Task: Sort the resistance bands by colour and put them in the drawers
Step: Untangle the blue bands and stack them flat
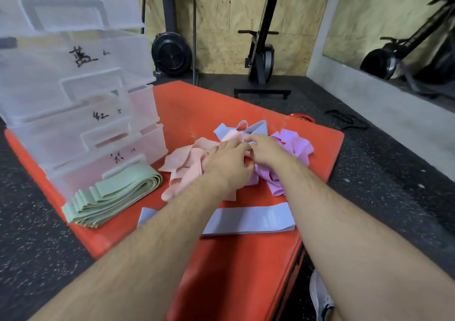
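A mixed heap of bands lies on the orange mat (221, 259): pink bands (184, 165), purple bands (293, 143) and grey-blue bands (256, 127). My left hand (229, 159) rests on the heap with curled fingers among the pink bands. My right hand (264, 148) pinches a band at the heap's middle; its colour is hidden by my fingers. A folded stack of green bands (110, 200) lies in front of the clear drawer unit (81, 104). A flat grey-blue band (251, 218) lies near me, partly under my forearms.
The drawer unit stands at the mat's left, its labelled drawers stepped out. Black speckled floor surrounds the mat. Exercise machines (261, 50) stand against the wooden wall behind. A black strap (344, 118) lies on the floor to the right.
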{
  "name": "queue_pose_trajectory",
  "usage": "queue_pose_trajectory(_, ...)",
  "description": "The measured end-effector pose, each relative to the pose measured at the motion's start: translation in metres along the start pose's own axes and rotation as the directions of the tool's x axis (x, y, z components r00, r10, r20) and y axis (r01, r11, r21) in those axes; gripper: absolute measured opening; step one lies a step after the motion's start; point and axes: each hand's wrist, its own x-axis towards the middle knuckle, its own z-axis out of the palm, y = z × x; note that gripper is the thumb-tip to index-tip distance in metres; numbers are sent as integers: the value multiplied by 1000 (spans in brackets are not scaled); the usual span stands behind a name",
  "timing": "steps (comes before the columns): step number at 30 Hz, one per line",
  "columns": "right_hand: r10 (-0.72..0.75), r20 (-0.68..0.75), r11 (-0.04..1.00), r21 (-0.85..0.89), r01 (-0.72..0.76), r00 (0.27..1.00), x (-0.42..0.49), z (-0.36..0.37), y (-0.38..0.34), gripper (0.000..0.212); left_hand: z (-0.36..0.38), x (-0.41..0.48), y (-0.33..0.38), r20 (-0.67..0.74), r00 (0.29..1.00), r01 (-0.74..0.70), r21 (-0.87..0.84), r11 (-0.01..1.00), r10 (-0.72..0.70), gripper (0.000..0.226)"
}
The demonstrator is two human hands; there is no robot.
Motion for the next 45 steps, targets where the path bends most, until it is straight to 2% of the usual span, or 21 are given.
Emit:
queue_pose_trajectory(3, 29, 27, 997, 67, -31, 999, 21, 17, -2, 22, 4, 10, -4, 8, 998, 57, -30, 998, -57, 40)
queue_pose_trajectory(7, 42, 81, 995, 82, -49, 996, 38, 35, -1, 37, 3, 12, -11, 22, 996, 90, -83, 992, -89, 43)
queue_pose_trajectory(11, 118, -122, 935, 348, -69, 986, 18, 14, -20, 31, -10, 9, -16, 19, 994, 109, -56, 992, -108, 37)
queue_pose_trajectory(13, 112, -264, 900, 437, 15, 958, 9, -6, -23, 38, -18, 4, -20, 18, 993, 120, -72, 990, -119, 40)
queue_pose_trajectory(16, 59, -453, 866, 467, 180, 890, -8, -39, -23, 38, -31, -5, -24, -13, 994, 109, -122, 987, -111, 42)
queue_pose_trajectory(20, 0, -552, 823, 474, 313, 834, -39, -85, -32, 38, -52, -19, -18, -98, 993, 47, -169, 984, -64, 38)
queue_pose_trajectory(23, -85, -567, 785, 469, 406, 820, -67, -113, -47, 41, -66, -33, -11, -186, 982, -38, -303, 952, -20, 38)
queue_pose_trajectory(27, -148, -495, 727, 533, 433, 856, -105, -128, -60, 41, -85, -51, 7, -202, 976, -67, -628, 776, -79, 40)
queue_pose_trajectory(31, -171, -368, 672, 635, 381, 914, -133, -120, -71, 37, -99, -61, 22, -133, 981, -29, -819, 572, -142, 37)
queue_pose_trajectory(35, -241, -311, 654, 648, 391, 919, -148, -112, -77, 31, -107, -67, 27, -51, 982, 26, -915, 403, -181, 25)
queue_pose_trajectory(38, -269, -313, 642, 646, 412, 911, -152, -110, -79, 27, -116, -65, 23, -18, 967, 50, -964, 259, -253, 32)
queue_pose_trajectory(41, -324, -299, 649, 620, 440, 898, -155, -108, -79, 25, -123, -65, 18, -2, 960, 68, -968, 243, -279, 39)
queue_pose_trajectory(45, -335, -271, 607, 670, 427, 902, -158, -106, -81, 26, -124, -63, 13, 16, 955, 74, -980, 186, -298, 29)
